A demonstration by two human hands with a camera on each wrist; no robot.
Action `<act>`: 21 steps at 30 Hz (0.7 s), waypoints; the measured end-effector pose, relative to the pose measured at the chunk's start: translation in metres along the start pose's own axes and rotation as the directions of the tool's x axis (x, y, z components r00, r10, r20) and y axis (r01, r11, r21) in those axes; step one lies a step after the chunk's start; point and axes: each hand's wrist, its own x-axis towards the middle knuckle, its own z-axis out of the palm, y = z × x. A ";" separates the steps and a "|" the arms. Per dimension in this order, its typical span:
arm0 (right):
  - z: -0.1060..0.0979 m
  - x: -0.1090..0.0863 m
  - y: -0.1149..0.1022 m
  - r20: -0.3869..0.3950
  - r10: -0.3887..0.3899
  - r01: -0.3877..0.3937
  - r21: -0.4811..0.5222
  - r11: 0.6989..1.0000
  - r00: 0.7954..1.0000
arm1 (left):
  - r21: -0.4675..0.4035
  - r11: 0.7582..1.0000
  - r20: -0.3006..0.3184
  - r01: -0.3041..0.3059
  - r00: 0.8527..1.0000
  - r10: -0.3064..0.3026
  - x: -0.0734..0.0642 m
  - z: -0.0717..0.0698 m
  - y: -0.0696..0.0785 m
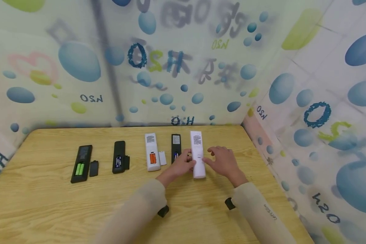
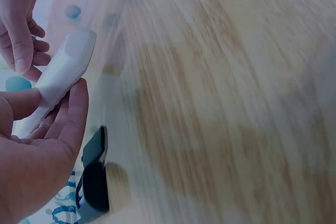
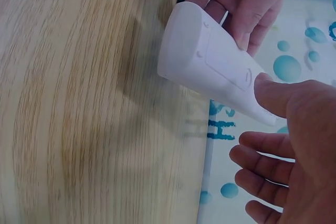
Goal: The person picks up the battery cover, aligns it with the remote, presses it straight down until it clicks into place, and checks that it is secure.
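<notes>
Over the wooden table [image 1: 48,203], the closed white remote [image 1: 197,144] is held raised, its back toward the head camera. At its left edge the left hand [image 1: 180,165] grips it between thumb and fingers. At its right edge the right hand [image 1: 225,162] has no hold: the thumb touches the casing near the latch mark [image 3: 249,76], and the other fingers are spread, clear of it.

The step in hand seems to be opening the battery cover [image 3: 223,59], which is seated in the casing. Next, probably, the right thumb must press at the latch mark and slide or lift the cover, while the left grip keeps off that panel.

Just left of the closed white remote lies a near black remote [image 1: 176,145], partly hidden by the left hand; it crowds that side and could be knocked. Farther left come a white remote [image 1: 150,145] with orange batteries [image 1: 153,158] and a loose white cover [image 1: 162,158], then a middle black remote [image 1: 119,147] with a dark cover [image 1: 127,162] at its side. Farthest left is an outer black remote [image 1: 84,156] with green batteries [image 1: 79,169], a black cover [image 1: 94,168] just beside it.
</notes>
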 end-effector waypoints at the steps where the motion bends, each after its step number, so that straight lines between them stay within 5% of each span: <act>1: 0.000 0.000 0.002 0.000 0.005 -0.005 0.000 1.000 1.000 | -0.001 1.000 0.001 0.002 1.000 -0.002 0.001 0.002 0.000; 12: -0.001 -0.004 0.014 0.013 0.033 -0.033 0.003 0.999 0.999 | 0.032 0.999 -0.003 0.012 1.000 -0.012 0.002 0.017 -0.002; 21: -0.002 -0.004 0.015 0.021 0.042 -0.042 0.003 0.999 0.999 | -0.045 0.998 0.019 0.036 0.999 -0.035 0.005 0.021 -0.005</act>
